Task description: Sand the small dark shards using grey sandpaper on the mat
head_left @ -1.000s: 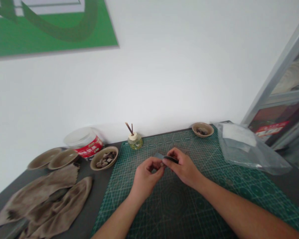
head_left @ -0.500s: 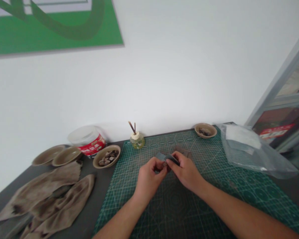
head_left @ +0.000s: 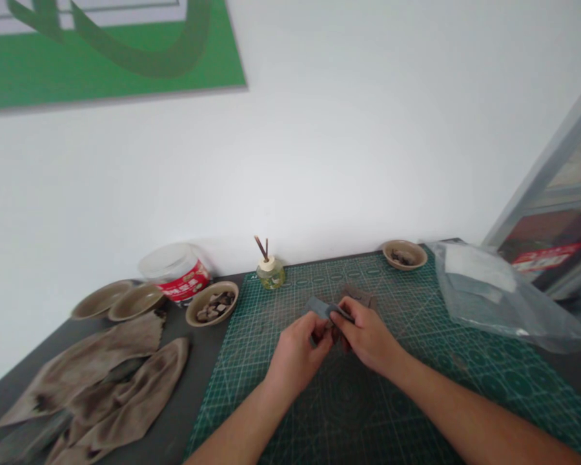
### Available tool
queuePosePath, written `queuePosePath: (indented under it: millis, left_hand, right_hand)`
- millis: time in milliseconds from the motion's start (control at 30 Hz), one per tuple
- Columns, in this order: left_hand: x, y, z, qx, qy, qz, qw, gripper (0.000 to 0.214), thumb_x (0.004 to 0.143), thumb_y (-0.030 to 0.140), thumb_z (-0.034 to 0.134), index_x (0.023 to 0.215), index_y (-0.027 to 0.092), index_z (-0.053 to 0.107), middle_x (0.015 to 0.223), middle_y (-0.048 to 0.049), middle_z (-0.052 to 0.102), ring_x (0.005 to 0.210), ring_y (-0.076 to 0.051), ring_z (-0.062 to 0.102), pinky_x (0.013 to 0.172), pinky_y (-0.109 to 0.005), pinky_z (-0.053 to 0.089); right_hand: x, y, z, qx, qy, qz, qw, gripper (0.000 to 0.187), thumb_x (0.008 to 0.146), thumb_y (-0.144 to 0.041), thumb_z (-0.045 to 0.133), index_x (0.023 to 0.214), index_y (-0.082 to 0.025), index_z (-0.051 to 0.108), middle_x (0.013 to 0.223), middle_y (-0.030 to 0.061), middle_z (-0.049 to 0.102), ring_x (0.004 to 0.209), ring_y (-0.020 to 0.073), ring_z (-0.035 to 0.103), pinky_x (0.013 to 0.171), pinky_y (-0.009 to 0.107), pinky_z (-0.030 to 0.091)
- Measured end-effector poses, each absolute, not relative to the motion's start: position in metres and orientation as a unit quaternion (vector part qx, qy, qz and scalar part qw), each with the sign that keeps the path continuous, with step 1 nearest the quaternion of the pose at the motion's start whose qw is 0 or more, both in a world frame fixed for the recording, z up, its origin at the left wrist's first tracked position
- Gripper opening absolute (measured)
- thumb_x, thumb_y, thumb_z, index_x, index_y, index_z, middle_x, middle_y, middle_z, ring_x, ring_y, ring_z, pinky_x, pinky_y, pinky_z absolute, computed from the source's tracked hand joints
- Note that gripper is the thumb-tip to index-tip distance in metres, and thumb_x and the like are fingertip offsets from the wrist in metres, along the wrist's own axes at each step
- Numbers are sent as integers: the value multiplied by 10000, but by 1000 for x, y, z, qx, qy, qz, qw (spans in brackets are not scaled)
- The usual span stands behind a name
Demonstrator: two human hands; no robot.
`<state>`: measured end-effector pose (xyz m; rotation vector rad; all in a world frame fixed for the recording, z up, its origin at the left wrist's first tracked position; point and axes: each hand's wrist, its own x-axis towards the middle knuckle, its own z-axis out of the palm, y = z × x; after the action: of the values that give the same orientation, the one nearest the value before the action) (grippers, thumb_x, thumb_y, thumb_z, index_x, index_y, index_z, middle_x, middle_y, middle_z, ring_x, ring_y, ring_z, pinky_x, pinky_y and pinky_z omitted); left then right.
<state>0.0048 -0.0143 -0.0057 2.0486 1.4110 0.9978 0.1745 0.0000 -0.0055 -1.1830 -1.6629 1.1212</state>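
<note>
Both bare forearms reach in from the near edge and converge toward the middle. The left forearm (head_left: 237, 429) slants up and to the right from near centre. The right forearm (head_left: 465, 416) slants in leftward from the near right corner. The left grip (head_left: 297, 354) shows the back of the hand, curled, thumb and fingertips pinched closed. The right grip (head_left: 368, 336) lies just right of it and slightly farther, knuckles up, fingers (head_left: 345, 318) folded into a closed pinch. The two grips' fingertips touch.

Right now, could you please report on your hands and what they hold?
Fingers closed: left hand and right hand both pinch grey sheet. Held just above cutting mat. Just behind, brown scrap lies on mat.
</note>
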Motion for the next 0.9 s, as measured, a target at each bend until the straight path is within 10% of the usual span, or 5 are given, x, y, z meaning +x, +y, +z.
queuePosePath:
  millis: [900]
  left_hand:
    - [6,-19,-4,725,496,412,241,153,850,264,604,720,185,591,673,12,604,637,-118,562,623,-215,430]
  right_hand:
    - [177,-3,-4,-456,-665,438,397,279,960,-435,479,773,-228,480,507,-50,571,431,122,527,494,243,385]
